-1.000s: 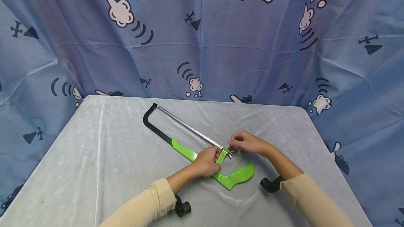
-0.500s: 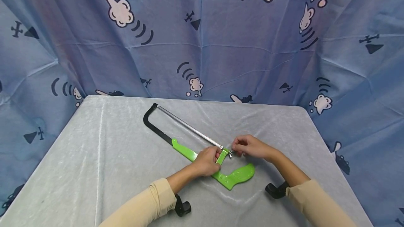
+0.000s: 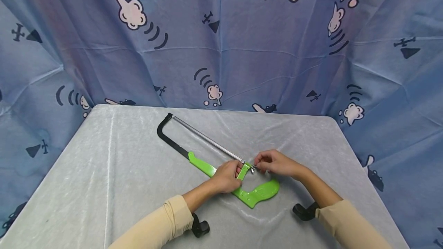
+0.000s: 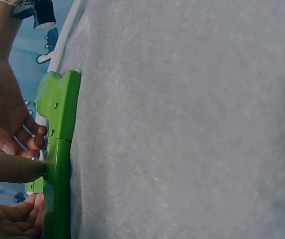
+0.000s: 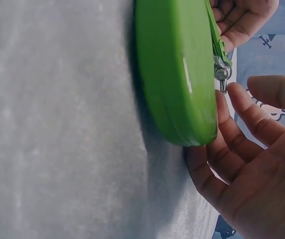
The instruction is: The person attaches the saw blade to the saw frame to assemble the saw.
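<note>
A hacksaw (image 3: 202, 165) with a green and black frame lies on the table, its silver blade (image 3: 207, 140) on the far side. My left hand (image 3: 225, 178) grips the green frame near the blade's right end, the thumb lying along it in the left wrist view. At that end sits a metal wing nut (image 5: 223, 73). Beside it is my right hand (image 3: 277, 162); in the right wrist view its thumb and forefinger are apart, the forefinger's tip close by the nut. Whether it touches I cannot tell. The green handle (image 3: 264, 191) points right, below the right hand.
A pale grey cloth (image 3: 138, 195) covers the table. Behind it hangs a blue curtain (image 3: 221, 30) printed with planes and clouds. A black wrist device (image 3: 200, 226) is on the left arm and another black device (image 3: 304, 212) on the right.
My right hand has shifted slightly right and nearer to me, by the wing nut. The left hand and the hacksaw have stayed in place.
</note>
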Available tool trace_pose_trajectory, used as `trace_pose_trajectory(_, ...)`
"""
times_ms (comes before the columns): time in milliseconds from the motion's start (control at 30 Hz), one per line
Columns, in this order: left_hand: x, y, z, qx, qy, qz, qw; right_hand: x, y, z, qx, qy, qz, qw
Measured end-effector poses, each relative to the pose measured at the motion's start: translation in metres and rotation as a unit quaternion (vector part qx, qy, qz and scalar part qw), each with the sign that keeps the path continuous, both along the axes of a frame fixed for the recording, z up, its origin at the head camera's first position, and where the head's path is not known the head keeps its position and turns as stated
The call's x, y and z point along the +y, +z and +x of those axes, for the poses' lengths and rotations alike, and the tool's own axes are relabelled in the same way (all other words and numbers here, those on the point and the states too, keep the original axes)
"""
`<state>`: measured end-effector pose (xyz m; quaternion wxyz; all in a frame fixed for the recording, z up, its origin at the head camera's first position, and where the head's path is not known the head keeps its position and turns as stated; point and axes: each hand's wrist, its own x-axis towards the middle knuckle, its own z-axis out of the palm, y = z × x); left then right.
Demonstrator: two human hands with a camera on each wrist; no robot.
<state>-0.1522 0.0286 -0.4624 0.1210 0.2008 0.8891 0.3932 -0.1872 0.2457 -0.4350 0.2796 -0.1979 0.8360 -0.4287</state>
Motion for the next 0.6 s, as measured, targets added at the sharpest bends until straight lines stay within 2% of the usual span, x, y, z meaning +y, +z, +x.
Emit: trace_pose_trajectory(600,-0.0009,0.0014,0.0005,0.000,0.000,0.004,1.0000,-0.0077,-0.0049,0.0028,0.016,0.033,0.014,0.999)
